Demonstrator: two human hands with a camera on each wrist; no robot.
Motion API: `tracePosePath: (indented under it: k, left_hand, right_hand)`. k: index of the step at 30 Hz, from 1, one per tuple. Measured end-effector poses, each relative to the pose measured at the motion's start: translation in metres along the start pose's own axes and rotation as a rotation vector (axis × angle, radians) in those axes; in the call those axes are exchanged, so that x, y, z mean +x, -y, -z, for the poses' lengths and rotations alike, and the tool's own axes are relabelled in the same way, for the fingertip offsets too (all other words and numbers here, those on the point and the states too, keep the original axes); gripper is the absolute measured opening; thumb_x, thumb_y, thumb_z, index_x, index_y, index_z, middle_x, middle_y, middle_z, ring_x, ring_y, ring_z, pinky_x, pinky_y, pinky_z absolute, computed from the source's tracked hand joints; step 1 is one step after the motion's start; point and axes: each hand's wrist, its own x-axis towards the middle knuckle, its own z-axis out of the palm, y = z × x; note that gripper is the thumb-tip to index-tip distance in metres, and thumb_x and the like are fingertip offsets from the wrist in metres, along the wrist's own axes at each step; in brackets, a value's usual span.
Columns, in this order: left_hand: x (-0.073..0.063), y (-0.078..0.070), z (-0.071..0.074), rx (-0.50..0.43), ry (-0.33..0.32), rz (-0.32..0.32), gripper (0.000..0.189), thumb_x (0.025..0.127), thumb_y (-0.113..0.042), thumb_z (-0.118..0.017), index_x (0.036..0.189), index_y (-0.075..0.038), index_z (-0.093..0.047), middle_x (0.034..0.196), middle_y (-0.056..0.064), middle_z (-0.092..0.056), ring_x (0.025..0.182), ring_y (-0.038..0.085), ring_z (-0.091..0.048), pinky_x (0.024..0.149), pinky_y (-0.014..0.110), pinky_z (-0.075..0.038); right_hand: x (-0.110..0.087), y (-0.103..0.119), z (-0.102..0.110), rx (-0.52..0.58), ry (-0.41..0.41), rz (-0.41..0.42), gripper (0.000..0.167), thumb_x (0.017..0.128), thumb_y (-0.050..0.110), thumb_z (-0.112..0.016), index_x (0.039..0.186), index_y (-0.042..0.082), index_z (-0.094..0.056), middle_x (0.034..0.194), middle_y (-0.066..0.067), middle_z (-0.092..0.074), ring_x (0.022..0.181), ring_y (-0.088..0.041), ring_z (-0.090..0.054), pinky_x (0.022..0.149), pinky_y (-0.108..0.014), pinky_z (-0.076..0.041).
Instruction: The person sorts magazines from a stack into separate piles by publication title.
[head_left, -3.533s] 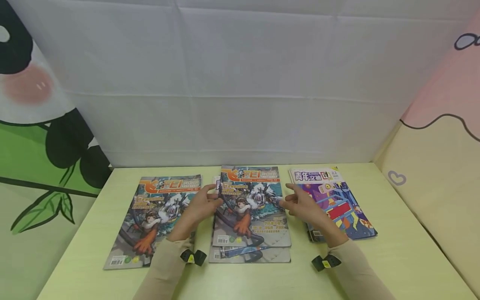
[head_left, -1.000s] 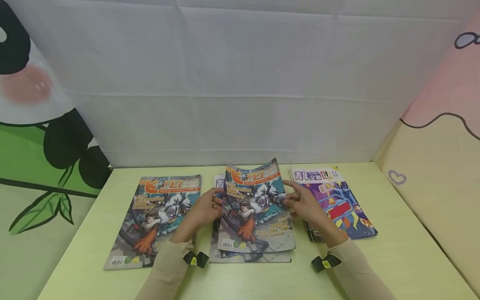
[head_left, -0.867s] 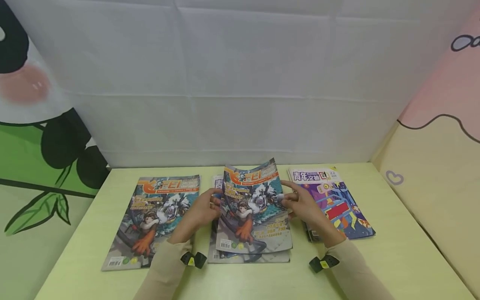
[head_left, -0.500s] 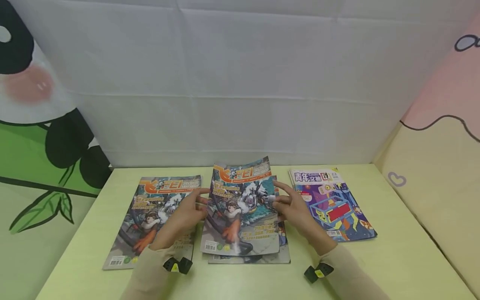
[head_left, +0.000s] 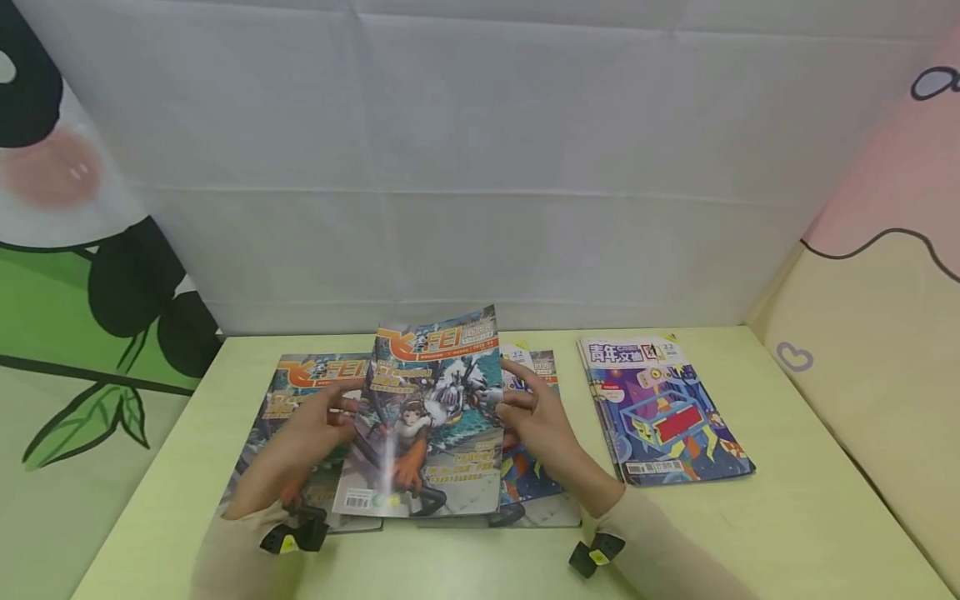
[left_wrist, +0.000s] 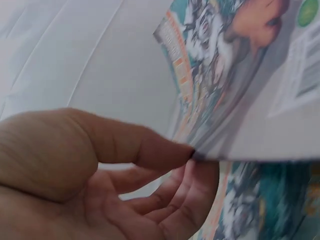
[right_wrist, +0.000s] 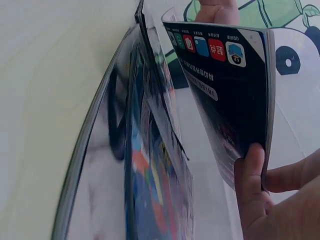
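Note:
Both hands hold a magazine [head_left: 427, 412] with an orange title and a comic cover, raised and tilted above the table. My left hand [head_left: 303, 442] pinches its left edge between thumb and fingers; in the left wrist view the thumb [left_wrist: 160, 152] presses on that edge. The right hand [head_left: 551, 437] grips the opposite edge, and the right wrist view shows the dark back cover [right_wrist: 230, 100] bowed. A matching magazine [head_left: 318, 371] lies at left, partly covered by the held one and my left hand. Behind the right hand, a blue-purple magazine [head_left: 534, 482] lies on another grey-covered one [head_left: 558, 510].
A small stack of magazines [head_left: 675, 417] with a purple and blue cover lies at the right of the pale yellow table [head_left: 810, 517]. A white cloth wall [head_left: 525, 250] rises behind the table's far edge. Side panels bear cartoon pictures.
The top magazine of the middle pile has been lifted and carried left by both hands, now overlapping the left magazine. This uncovers more of the blue-purple magazine in the middle.

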Motion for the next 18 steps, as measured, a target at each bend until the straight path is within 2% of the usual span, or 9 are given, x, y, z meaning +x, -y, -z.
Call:
tracePosePath:
  k: [5,8,13,18]
  left_hand:
    - [-0.01,0.008,0.028,0.033,0.073,-0.058,0.072,0.104,0.005,-0.062,0.168,0.009,-0.03,0.143,0.035,-0.055,0.122,0.04,-0.063,0.089,0.041,-0.06]
    - [-0.015,0.012,0.043,0.039,0.101,-0.073,0.072,0.105,0.002,-0.063,0.168,0.01,-0.029,0.144,0.036,-0.054,0.125,0.043,-0.064,0.088,0.042,-0.061]
    - [-0.023,0.021,0.062,0.047,0.114,-0.04,0.071,0.108,-0.004,-0.062,0.169,0.011,-0.028,0.148,0.037,-0.053,0.129,0.046,-0.063,0.089,0.043,-0.062]
    - [-0.027,0.031,0.076,0.01,0.159,0.006,0.065,0.117,-0.012,-0.053,0.168,0.015,-0.021,0.15,0.041,-0.051,0.133,0.047,-0.063,0.097,0.045,-0.065]
  right_hand:
    - [0.003,0.0,-0.017,0.004,0.025,0.016,0.068,0.107,-0.008,-0.063,0.169,0.015,-0.048,0.111,-0.016,-0.073,0.077,-0.016,-0.064,0.059,-0.034,-0.063]
    - [0.004,-0.001,-0.027,0.031,0.039,0.013,0.069,0.107,-0.008,-0.064,0.17,0.015,-0.047,0.11,-0.016,-0.073,0.073,-0.015,-0.062,0.06,-0.034,-0.063]
    - [0.006,-0.004,-0.048,0.051,0.054,-0.002,0.068,0.107,-0.007,-0.064,0.169,0.017,-0.048,0.104,-0.013,-0.073,0.072,-0.014,-0.061,0.06,-0.035,-0.064]
    - [0.007,-0.008,-0.068,0.059,0.044,-0.012,0.068,0.106,-0.007,-0.065,0.168,0.017,-0.05,0.112,-0.016,-0.074,0.08,-0.017,-0.066,0.06,-0.037,-0.065]
